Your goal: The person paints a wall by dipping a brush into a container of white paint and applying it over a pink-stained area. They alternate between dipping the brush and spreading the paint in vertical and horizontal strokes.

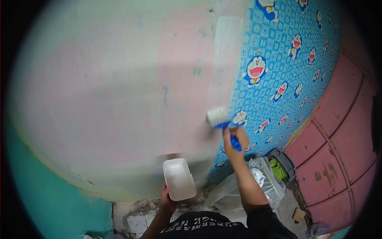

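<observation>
My right hand [238,141] is closed around the blue handle of a wide paintbrush [217,116]. Its whitish bristles are against or very near the pinkish wall [131,99], just left of the patterned wallpaper's edge. Low in front of me, my left hand [168,198] grips a white rectangular plastic tub [180,179] by its left side. The tub is tilted toward the camera, and a pale, glossy layer seems to cover its inside. A whitish strip [227,47] runs down the wall beside the wallpaper.
Blue cartoon wallpaper [274,59] covers the wall on the right, beside a pink metal door [338,159]. Below stand a clear plastic bag [262,179] and a grey container [285,163] with something green. A teal wall [59,187] is at left; tiled floor [137,223] lies below.
</observation>
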Demonstrator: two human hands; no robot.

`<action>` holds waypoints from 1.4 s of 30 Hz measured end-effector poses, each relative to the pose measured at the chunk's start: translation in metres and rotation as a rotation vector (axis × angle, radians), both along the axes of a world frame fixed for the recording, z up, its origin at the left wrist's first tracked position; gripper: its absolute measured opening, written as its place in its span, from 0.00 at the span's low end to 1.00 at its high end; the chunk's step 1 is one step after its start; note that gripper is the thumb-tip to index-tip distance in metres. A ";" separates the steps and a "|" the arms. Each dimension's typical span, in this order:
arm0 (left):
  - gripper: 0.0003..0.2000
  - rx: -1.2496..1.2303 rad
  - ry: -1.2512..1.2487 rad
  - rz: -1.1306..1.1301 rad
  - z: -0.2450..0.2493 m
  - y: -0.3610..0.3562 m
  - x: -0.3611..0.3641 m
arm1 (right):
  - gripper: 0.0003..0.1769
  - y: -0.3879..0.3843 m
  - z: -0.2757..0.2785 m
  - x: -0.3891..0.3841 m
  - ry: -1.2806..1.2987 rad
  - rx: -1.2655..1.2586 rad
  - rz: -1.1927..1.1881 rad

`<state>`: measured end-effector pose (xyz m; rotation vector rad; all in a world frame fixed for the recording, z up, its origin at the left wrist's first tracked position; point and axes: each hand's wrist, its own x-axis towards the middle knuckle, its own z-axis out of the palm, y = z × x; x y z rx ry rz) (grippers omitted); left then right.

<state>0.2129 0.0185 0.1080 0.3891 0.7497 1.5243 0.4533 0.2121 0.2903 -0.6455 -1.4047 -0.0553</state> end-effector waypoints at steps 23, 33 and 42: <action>0.28 0.021 -0.105 0.009 -0.017 -0.015 -0.022 | 0.12 0.041 0.110 0.009 0.106 0.204 -0.137; 0.27 -0.015 -0.069 -0.032 -0.011 -0.021 -0.015 | 0.12 -0.001 -0.113 0.006 0.020 -0.373 -0.026; 0.28 -0.004 -0.041 0.004 -0.017 -0.025 -0.011 | 0.10 0.032 0.143 0.011 0.398 0.138 0.195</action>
